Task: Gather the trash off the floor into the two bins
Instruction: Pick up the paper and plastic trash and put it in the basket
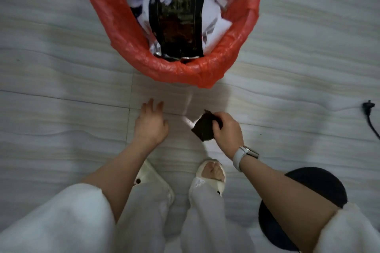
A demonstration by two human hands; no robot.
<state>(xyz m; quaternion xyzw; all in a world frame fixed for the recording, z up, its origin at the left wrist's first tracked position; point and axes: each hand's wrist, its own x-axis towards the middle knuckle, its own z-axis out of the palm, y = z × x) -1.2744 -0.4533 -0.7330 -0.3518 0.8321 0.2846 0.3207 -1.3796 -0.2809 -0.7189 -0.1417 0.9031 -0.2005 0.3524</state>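
Dark wrapper [205, 127] in right hand [227, 132], near bin [127, 41]

This looks like a room in a home. The floor [61, 119] is laid with large pale tiles in a wavy wood-grain pattern, grout lines crossing mid-frame. At the top centre stands a household waste bin [185, 68] lined with a thin red plastic bag and filled with paper scraps and wrappers. The person wears soft white house slippers [213, 172], and a black power plug [368, 107] with its cord lies at the right edge.
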